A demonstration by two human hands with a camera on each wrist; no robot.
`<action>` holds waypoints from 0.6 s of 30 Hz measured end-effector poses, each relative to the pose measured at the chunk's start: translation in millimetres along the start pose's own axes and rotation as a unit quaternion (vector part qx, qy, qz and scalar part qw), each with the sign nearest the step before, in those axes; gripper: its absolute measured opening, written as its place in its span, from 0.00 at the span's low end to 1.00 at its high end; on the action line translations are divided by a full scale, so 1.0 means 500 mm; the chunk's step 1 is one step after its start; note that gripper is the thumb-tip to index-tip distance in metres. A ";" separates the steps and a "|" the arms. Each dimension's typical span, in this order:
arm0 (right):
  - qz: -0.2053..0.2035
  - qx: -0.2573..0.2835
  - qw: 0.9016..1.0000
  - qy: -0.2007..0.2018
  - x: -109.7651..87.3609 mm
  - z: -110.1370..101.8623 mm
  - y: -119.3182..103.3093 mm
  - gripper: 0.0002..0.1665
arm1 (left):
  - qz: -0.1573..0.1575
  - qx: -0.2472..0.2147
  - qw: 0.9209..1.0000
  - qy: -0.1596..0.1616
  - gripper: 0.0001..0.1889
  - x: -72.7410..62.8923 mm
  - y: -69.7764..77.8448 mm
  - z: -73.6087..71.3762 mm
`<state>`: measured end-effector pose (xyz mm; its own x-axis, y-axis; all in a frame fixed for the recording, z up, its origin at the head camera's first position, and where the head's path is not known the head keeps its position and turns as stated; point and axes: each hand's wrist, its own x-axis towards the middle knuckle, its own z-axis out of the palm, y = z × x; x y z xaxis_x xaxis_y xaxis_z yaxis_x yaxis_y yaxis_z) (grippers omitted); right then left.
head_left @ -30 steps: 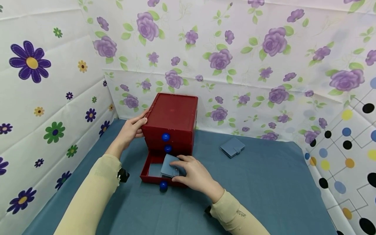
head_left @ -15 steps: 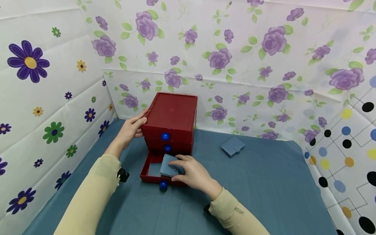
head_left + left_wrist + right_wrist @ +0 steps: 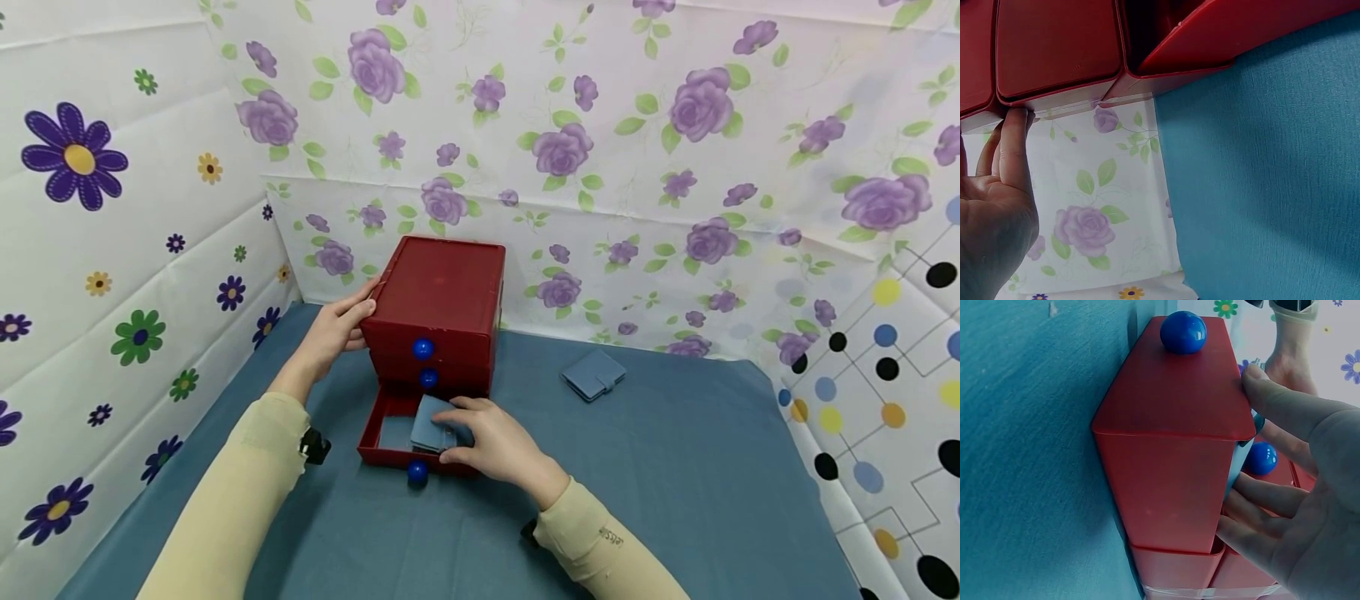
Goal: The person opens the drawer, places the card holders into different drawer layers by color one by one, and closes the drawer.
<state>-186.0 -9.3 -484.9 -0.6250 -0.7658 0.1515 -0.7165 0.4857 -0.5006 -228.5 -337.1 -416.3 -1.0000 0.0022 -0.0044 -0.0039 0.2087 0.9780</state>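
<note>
A red drawer cabinet (image 3: pixel 442 287) with blue ball knobs has its bottom drawer (image 3: pixel 372 457) pulled out. Inside that drawer sits a small light-blue wallet (image 3: pixel 429 427), tilted, with a snap strap; my right hand (image 3: pixel 501 443) pinches its right side between thumb and fingers. In the right wrist view the thumb lies at the drawer's upper edge, and a strip of the wallet (image 3: pixel 1239 464) shows beside the fingers. A flat blue piece (image 3: pixel 393 433) lies left of the wallet. My left hand (image 3: pixel 328 335) rests on the cabinet's left side with straight fingers (image 3: pixel 1015 150).
A second blue wallet (image 3: pixel 592 375), strap closed, lies on the blue tablecloth (image 3: pixel 660 483) right of the cabinet. The upper drawers, with knobs (image 3: pixel 423 349), are closed. Flower-patterned sheets (image 3: pixel 562 250) stand behind and at the left; a dotted one (image 3: pixel 885 417) is at the right.
</note>
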 end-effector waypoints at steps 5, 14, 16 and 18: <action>-0.001 -0.003 1.000 -0.006 -0.001 -0.001 0.001 0.32 | 0.001 -0.002 1.000 0.000 0.33 0.001 -0.001 0.000; -0.010 -0.005 1.000 0.002 -0.001 -0.002 -0.001 0.29 | 0.001 -0.004 1.000 0.000 0.33 0.001 -0.001 0.000; -0.010 -0.006 1.000 0.004 -0.002 -0.003 -0.002 0.28 | 0.002 -0.005 1.000 0.000 0.33 0.001 -0.001 0.000; -0.011 -0.007 1.000 0.005 -0.002 -0.003 -0.003 0.28 | 0.001 -0.006 1.000 0.000 0.33 0.000 -0.002 0.000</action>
<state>-184.8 -8.4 -483.1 -0.6120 -0.7723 0.1702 -0.7340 0.4746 -0.4858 -228.8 -337.4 -417.1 -1.0000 0.0019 -0.0017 -0.0013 0.1967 0.9805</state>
